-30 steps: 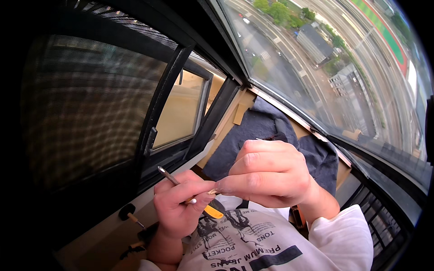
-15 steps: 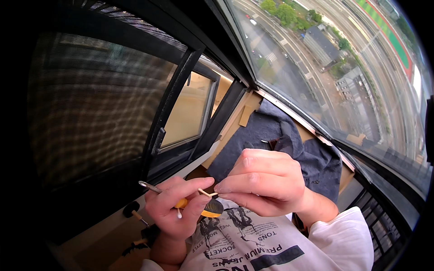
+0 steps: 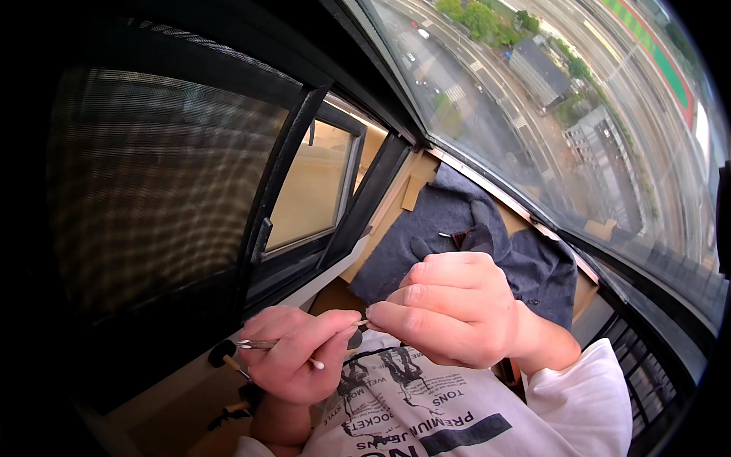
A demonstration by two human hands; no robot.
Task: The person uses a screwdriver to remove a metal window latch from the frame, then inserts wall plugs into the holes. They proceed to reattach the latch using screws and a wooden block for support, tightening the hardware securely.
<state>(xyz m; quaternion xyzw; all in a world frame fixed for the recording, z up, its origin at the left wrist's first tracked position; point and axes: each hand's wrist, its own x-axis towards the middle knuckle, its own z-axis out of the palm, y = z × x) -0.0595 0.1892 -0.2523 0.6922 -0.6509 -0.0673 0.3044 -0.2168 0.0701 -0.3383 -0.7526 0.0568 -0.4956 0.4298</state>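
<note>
My left hand is closed around a thin metal rod whose tip pokes out to the left, with a small white stick end below the fingers. My right hand is curled close in front of it, its thumb and forefinger pinching the other end of the rod where the two hands meet. Both hands hover above my white printed shirt. What lies between the fingertips is too small to make out.
A dark grey cloth with small dark pieces on it lies on a wooden sill by the large window. A black window frame and mesh screen stand at left. A black-headed tool rests on the sill below.
The rod has tilted flatter and slid left in my left hand. The yellow piece seen below the hands is now hidden. Both hands have risen slightly.
</note>
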